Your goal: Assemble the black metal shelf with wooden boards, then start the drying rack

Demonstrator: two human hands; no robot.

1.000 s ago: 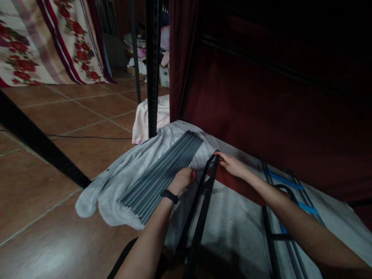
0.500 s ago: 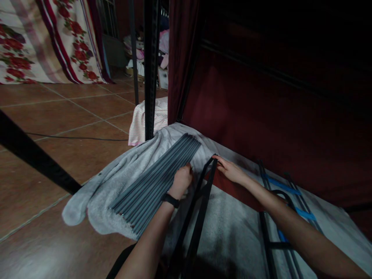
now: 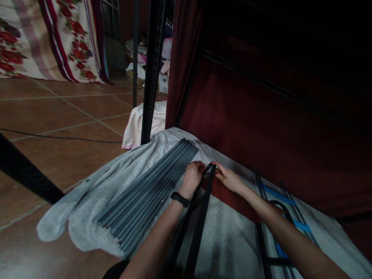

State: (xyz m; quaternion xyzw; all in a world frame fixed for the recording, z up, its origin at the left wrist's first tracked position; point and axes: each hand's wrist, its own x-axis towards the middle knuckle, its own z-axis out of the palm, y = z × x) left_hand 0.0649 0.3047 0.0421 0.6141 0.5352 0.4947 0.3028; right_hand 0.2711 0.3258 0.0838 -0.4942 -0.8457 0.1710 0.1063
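A narrow black metal frame (image 3: 200, 223) rises from the bottom edge, its two bars meeting at the far end. My right hand (image 3: 228, 177) grips that far end between thumb and fingers. At the left side of the same end is my left hand (image 3: 193, 176), wearing a black wristband, its fingers pinched together. A thin pale sliver shows at its fingertips, too small to name. Left of the frame, a row of grey rods (image 3: 148, 197) lies side by side on a grey blanket (image 3: 84, 217).
Black frames with blue strips (image 3: 300, 224) lie at the right. A dark red cloth (image 3: 247, 128) hangs behind. Black upright posts (image 3: 151, 77) stand at the left, over a tiled floor (image 3: 69, 112) with a dark cable (image 3: 61, 137).
My left hand has moved right and forward from beside the rods to the frame's far end. My right hand stays at that end. The view has shifted slightly.
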